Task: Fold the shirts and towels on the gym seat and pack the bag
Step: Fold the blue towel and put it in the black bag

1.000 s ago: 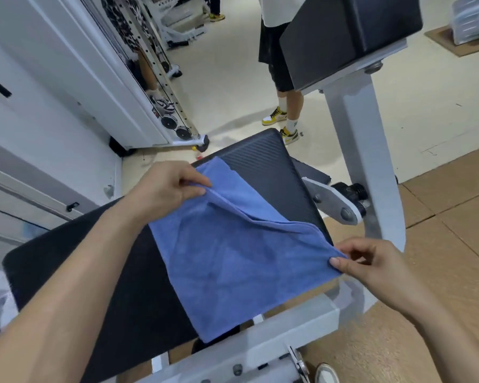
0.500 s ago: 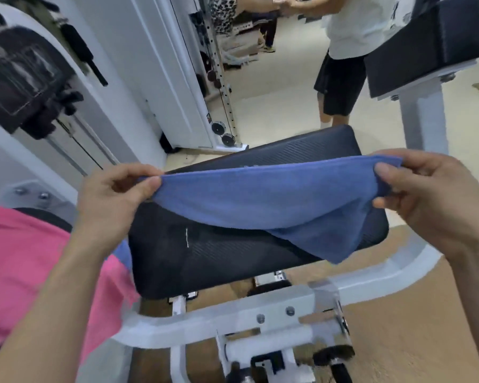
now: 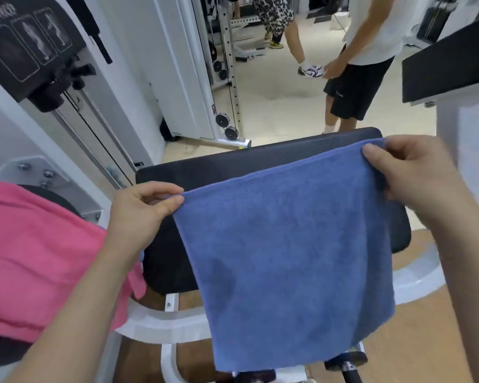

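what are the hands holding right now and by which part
The blue towel, by its top corners: left hand pinches the left corner, right hand the right.

both arms forward, left hand [image 3: 141,208] and right hand [image 3: 409,172] apart, fingers-and-thumb pinch on corners of blue towel [image 3: 288,258]

Towel [image 3: 288,258] before the gym seat [image 3: 233,170], second cloth [image 3: 39,258] to its left, bystander [image 3: 354,78] behind

Bright, even indoor light, soft shadows, wide-angle bending at edges, slight motion blur.
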